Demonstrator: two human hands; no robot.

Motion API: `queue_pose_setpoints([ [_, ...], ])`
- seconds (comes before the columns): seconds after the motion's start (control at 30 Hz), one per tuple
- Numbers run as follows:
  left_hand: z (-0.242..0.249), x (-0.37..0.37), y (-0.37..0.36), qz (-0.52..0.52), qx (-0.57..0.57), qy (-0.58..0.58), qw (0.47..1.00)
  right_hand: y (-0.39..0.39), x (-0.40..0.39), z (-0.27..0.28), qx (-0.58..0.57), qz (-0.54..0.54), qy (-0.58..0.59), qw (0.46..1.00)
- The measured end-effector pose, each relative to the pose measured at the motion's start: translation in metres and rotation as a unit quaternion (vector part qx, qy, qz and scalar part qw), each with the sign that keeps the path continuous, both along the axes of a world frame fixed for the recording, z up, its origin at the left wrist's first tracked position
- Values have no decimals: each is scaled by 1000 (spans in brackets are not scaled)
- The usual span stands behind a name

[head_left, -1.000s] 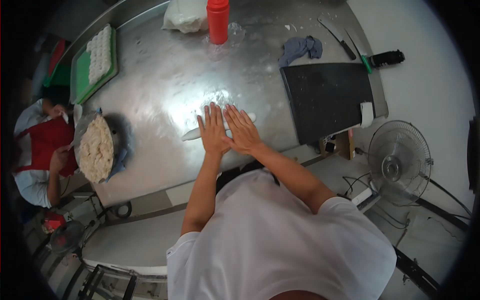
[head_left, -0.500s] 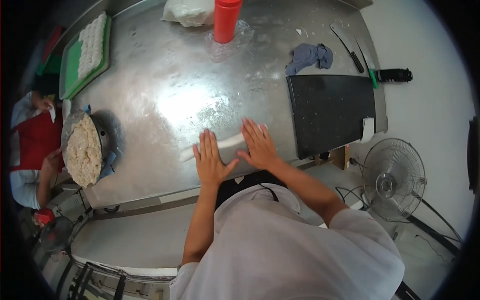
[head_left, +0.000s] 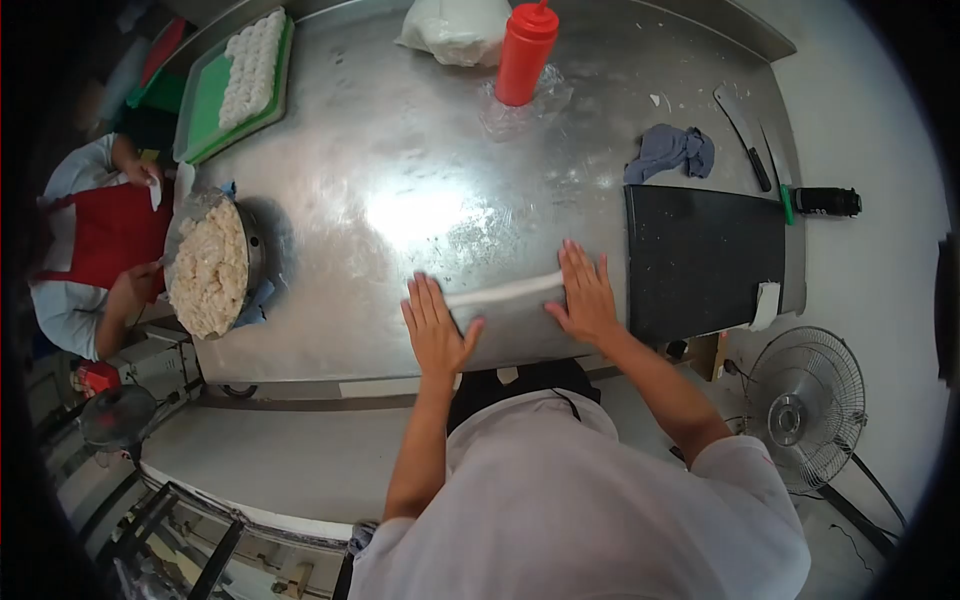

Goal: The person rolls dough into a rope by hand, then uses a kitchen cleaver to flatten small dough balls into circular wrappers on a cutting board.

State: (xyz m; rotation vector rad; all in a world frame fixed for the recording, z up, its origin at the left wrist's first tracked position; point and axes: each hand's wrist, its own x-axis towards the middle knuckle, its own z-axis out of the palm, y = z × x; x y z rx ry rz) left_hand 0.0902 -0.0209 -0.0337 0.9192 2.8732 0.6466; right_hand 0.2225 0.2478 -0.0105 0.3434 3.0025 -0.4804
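Both hands flat, palms down, on a white dough rope [head_left: 505, 291] lying on the steel table [head_left: 380, 140], centre of frame. Left hand [head_left: 436, 327] covers the rope's left end, fingers spread and open; right hand [head_left: 585, 297] presses its right end, fingers likewise apart. Neither hand closes around the rope; it lies under the palms and fingers.

Change from a second ago: the hands were then side by side, touching at the thumbs, over the rope's middle. At half a second ago they had begun to part. Now they are well apart, with a bare stretch of rope showing between them, and the rope looks longer and thinner. The rope now sits nearer the table's front edge.

Around: black board [head_left: 705, 258] just right of the right hand. Red squeeze bottle [head_left: 526, 51] at upper centre, white bag [head_left: 455, 30] beside it. Blue-grey cloth [head_left: 670, 152] and knives [head_left: 745, 125] at upper right. Bowl of pale filling [head_left: 208, 266] at left edge; green tray of white dumplings [head_left: 240, 85] at upper left. Another person in a red apron [head_left: 95, 245] at far left.
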Motion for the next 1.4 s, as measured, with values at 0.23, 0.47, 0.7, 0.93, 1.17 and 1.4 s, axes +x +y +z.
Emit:
queue_pose_setpoints([
  [0.23, 1, -155, 57, 69, -83, 25, 994, 57, -127, -23, 96, -112, 80, 986],
  [0.47, 19, -24, -16, -19, 5, -14, 1000, 24, -21, -2, 79, 2, 22, 997],
  [0.7, -9, 16, 3, -63, -33, -11, 997, -137, -83, 24, -35, 17, 24, 999],
  [0.93, 38, -122, 66, -68, -153, 37, 985, -90, -216, -29, 59, -122, 79, 988],
  [1.17, 8, -18, -23, -81, 19, -13, 996, -110, -65, -7, 9, 60, 18, 998],
  [1.4, 23, -151, 33, -29, -137, 30, 990, -51, -156, 3, 118, -122, 34, 985],
])
